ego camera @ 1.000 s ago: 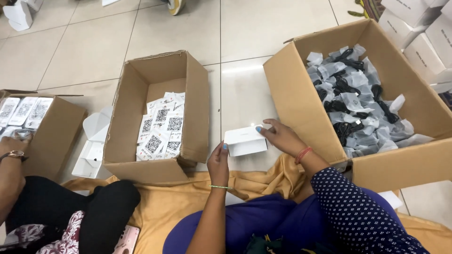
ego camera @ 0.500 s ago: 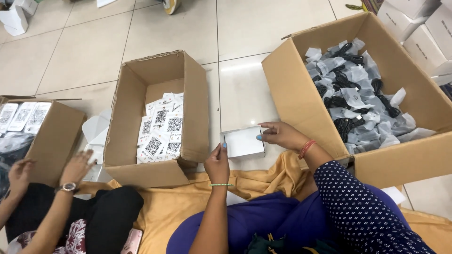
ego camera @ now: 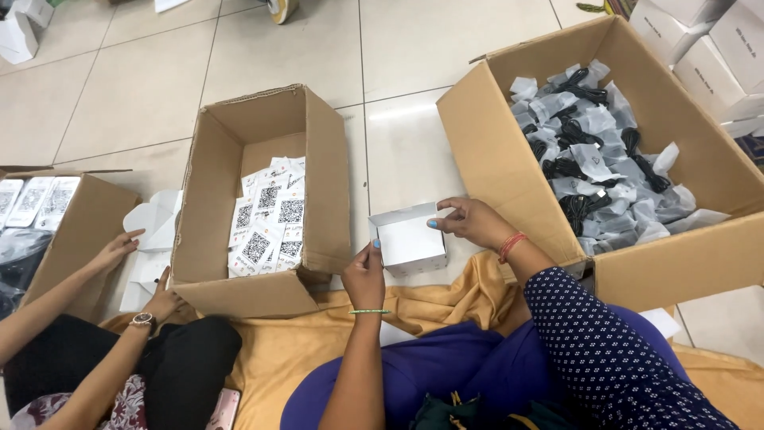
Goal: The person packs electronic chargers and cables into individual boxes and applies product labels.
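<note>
This looks like a packing workroom set up on a tiled floor. Open cardboard cartons stand about: one holds printed leaflets, a larger one is full of bagged black cables. White retail boxes are stacked at the edge, and workers sit on a yellow cloth.

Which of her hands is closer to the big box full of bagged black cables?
Her right hand. It holds the far right corner of the small white box, right beside the cable box wall. Her left hand grips the white box's near left side, farther away.
</note>
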